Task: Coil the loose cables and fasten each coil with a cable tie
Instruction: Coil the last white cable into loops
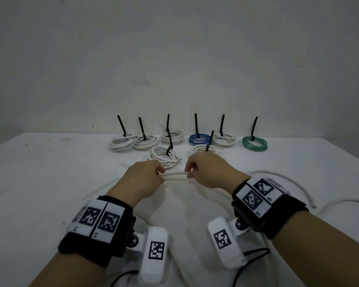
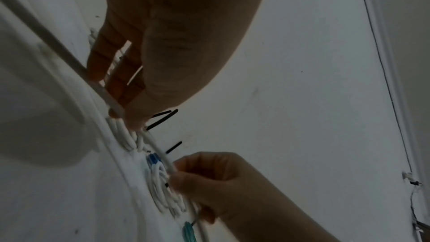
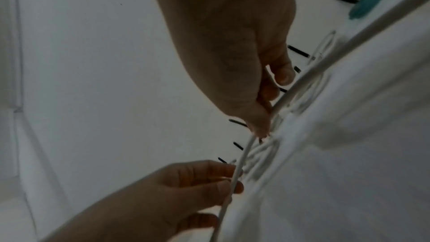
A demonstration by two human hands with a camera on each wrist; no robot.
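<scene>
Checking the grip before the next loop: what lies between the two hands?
In the head view, a short taut stretch of the loose white cable spans from left hand to right hand; nothing else there.

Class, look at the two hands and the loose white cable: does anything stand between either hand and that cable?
Nothing visible does. The left hand and right hand each already pinch the loose white cable, holding a short stretch between them above the table. The tied coils lie just beyond, clear of the grip.
</scene>
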